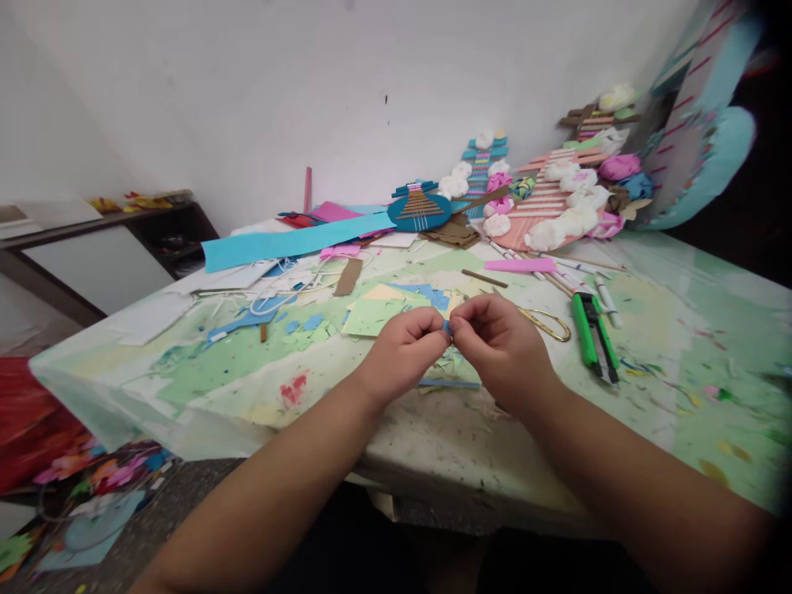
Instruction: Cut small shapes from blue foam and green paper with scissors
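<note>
My left hand and my right hand meet over the near edge of the table, fingertips pinched together. Between them shows a tiny blue piece, probably paper, mostly covered by the fingers. Behind the left hand lie light green and cream paper sheets, with torn blue paper beside them. Just right of my right hand are the gold handles of scissors. A blue strip rests on the table below the hands.
A green utility knife lies at the right. Paper-flower crafts and a dark blue oval craft lean by the wall. A long light-blue strip crosses the back left. Paper scraps litter the tablecloth; a cabinet stands left.
</note>
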Available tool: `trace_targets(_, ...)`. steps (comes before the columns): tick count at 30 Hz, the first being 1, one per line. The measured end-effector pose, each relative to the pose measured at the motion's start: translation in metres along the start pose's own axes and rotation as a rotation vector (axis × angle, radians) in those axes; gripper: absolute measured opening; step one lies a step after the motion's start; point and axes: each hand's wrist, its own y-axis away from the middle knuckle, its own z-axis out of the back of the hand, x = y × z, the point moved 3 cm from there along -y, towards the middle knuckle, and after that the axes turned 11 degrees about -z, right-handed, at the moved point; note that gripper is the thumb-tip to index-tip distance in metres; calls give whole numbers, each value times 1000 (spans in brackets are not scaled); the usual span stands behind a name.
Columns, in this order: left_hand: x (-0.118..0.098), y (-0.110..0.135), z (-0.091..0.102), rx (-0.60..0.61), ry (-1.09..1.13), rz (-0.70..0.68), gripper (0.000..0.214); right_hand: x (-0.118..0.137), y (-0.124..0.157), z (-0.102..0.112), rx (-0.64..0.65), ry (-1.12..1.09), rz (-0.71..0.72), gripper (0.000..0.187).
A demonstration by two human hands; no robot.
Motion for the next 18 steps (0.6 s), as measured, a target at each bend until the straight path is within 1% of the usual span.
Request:
trace_targets(4, 2, 0, 0, 2, -38, 9, 18, 3, -2, -1, 31, -151, -15, 15)
trace_targets(7, 2, -1, 0, -3, -86, 29, 20, 2, -5, 0, 33, -168, -41, 15)
trace_targets(14, 2, -3, -3, -3, -230, 55, 21, -8, -14, 3, -28, -216, -104, 19)
trace_targets(16, 3, -4, -4, -21, -224, 63, 20, -10, -16, 3, -38, -256, -105, 21)
trace_targets(18, 6, -4, -5, -47, -154, 76, 18, -12, -18, 4, -49, -304, -118, 23)
